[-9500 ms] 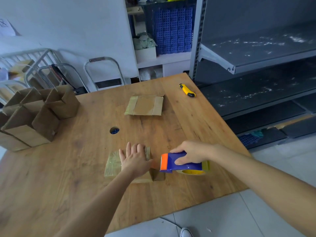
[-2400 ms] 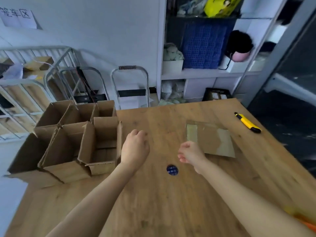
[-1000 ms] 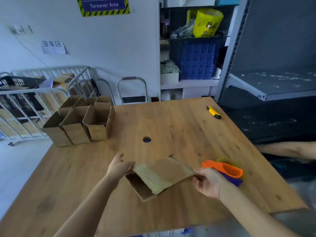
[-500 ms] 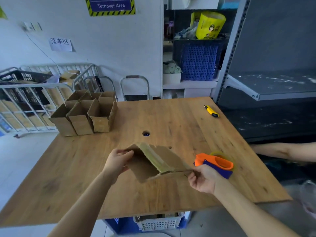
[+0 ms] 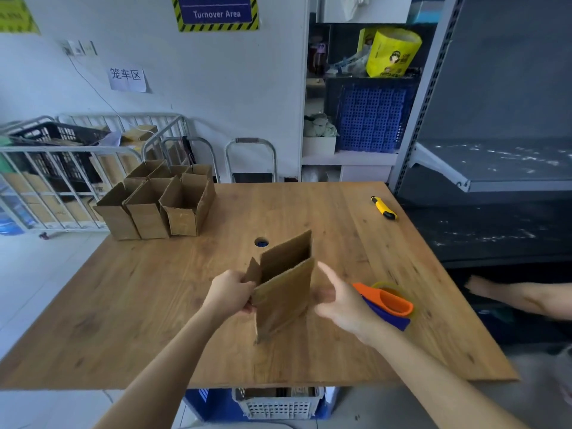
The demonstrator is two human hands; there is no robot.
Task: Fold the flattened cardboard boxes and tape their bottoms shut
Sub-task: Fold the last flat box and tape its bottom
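Centre frame, above the wooden table [image 5: 154, 305], the left hand [image 5: 230, 294] grips a half-opened brown cardboard box [image 5: 283, 292]; the right hand [image 5: 343, 301], fingers spread, holds nothing; squaring seems underway; next, folding the bottom flaps.

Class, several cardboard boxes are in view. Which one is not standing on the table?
The half-opened box gripped by the left hand over the near part of the table; the other boxes stand open-topped together at its far left corner.

Motion blurs the right hand [image 5: 343, 301]; it may touch the cardboard box [image 5: 284, 292], and covers the nine-o'clock side of the tape dispenser [image 5: 390, 305].
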